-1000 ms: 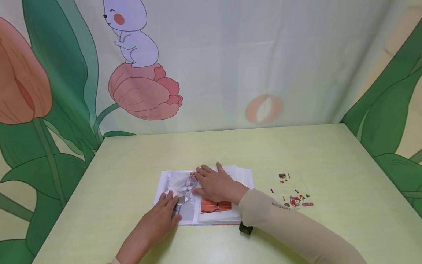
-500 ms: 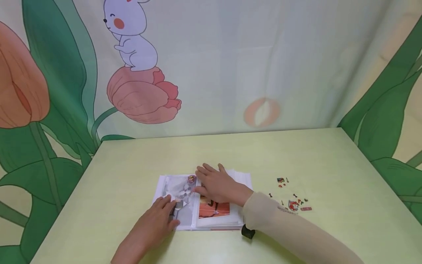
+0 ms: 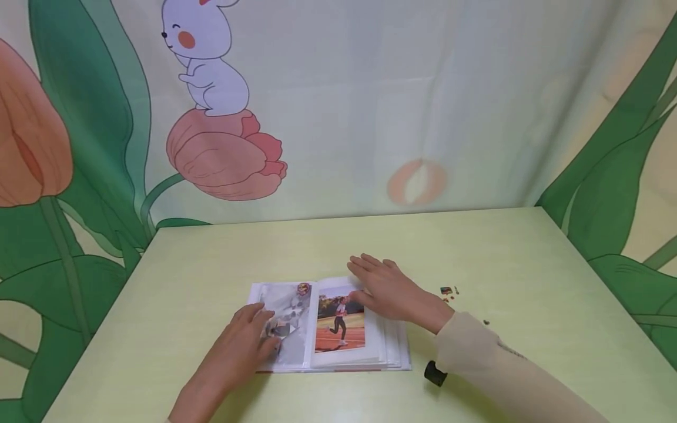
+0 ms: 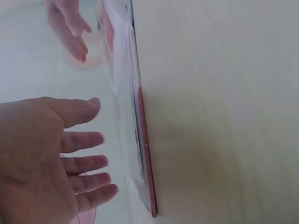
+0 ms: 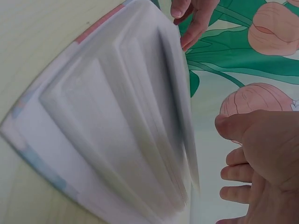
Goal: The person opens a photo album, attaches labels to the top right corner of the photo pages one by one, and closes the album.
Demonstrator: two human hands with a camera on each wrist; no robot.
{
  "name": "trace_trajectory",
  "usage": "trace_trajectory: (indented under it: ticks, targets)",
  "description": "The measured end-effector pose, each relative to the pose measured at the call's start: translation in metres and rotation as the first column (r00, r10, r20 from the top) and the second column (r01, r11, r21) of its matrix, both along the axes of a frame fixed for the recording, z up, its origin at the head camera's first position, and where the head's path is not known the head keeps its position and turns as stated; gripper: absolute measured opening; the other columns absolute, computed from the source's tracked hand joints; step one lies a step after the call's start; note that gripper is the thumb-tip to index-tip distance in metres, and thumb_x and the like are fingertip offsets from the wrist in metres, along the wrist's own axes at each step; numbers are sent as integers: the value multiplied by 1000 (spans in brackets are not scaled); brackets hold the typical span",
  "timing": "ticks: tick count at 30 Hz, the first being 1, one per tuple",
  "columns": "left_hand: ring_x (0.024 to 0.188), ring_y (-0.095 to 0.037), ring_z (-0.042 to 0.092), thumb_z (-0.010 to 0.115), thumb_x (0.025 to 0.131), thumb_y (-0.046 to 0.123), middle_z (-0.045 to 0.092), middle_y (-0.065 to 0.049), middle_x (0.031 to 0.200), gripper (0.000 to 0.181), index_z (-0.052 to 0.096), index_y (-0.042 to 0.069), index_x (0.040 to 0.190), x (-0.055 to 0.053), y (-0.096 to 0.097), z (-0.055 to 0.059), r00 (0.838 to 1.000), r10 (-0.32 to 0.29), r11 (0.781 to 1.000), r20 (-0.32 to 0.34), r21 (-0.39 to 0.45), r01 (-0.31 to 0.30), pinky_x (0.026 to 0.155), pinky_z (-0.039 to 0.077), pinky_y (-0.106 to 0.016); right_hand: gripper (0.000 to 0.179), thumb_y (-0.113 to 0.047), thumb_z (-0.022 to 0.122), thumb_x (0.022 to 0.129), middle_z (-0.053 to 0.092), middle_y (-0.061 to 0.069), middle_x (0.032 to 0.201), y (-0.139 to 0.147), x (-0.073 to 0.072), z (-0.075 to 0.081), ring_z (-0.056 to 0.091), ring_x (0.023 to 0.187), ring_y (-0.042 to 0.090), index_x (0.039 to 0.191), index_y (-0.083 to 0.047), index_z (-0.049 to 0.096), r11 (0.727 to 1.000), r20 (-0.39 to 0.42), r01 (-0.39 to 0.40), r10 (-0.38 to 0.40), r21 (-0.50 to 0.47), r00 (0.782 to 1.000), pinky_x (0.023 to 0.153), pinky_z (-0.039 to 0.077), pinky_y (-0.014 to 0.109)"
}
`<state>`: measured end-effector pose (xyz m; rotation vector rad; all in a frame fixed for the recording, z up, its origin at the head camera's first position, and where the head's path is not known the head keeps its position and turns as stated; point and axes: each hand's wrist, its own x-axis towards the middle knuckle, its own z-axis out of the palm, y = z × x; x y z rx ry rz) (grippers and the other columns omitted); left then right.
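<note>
A photo album (image 3: 396,358) lies open on the table. Its left page (image 3: 291,352) carries a grey picture with a small round sticker (image 3: 303,289) at the top right corner. On its right page is a photo of a runner (image 3: 340,329) on an orange track. My left hand (image 3: 238,341) hovers over the outer part of the left page; its fingers are extended and hold nothing in the left wrist view. My right hand (image 3: 394,291), palm down and fingers extended, is over the upper right of the right page. In the right wrist view, loose page edges (image 5: 135,140) fan up beside the right hand (image 5: 266,163).
Small coloured stickers (image 3: 446,291) lie on the table to the right, partly hidden by the right sleeve (image 3: 492,358). A black device (image 3: 435,373) hangs under the right wrist. Behind the table (image 3: 211,252) hangs a curtain (image 3: 338,117) printed with flowers and a rabbit.
My right hand has lifted off the album's middle and moved right, uncovering the runner photo. My left hand has drawn slightly left. The right sleeve now covers more stickers.
</note>
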<state>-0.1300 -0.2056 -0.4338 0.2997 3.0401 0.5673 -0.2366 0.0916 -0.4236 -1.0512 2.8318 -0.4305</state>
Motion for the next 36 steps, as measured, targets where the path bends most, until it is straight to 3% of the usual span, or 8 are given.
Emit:
trace_trajectory:
  ticks: [7, 21, 36]
  targets:
    - [141, -41, 44, 75, 96, 24, 47, -24, 152, 59, 54, -2, 146, -1, 5, 3, 994, -15, 999, -111, 30, 18, 113, 40, -57, 68, -36, 63, 104, 36, 17, 164, 23, 11, 6, 28, 153, 37, 157, -1, 40, 998, -26, 37, -38, -48, 999, 118, 29, 62]
    - [145, -40, 40, 75, 97, 23, 42, -20, 159, 64, 50, 0, 151, 1, 19, 16, 987, -34, 996, -155, 77, 46, 111, 41, -59, 61, -26, 68, 101, 47, 22, 155, 86, 27, 11, 41, 144, 43, 150, 5, 49, 993, -89, 64, -73, -98, 993, 112, 38, 62]
    - [149, -39, 36, 74, 98, 28, 38, -17, 162, 68, 46, 7, 156, -3, 45, 21, 992, -68, 992, -103, 100, 79, 114, 38, -58, 54, -23, 68, 102, 53, 22, 149, 136, 48, 6, 51, 136, 43, 146, 4, 54, 984, -66, 141, -149, -109, 987, 108, 44, 59]
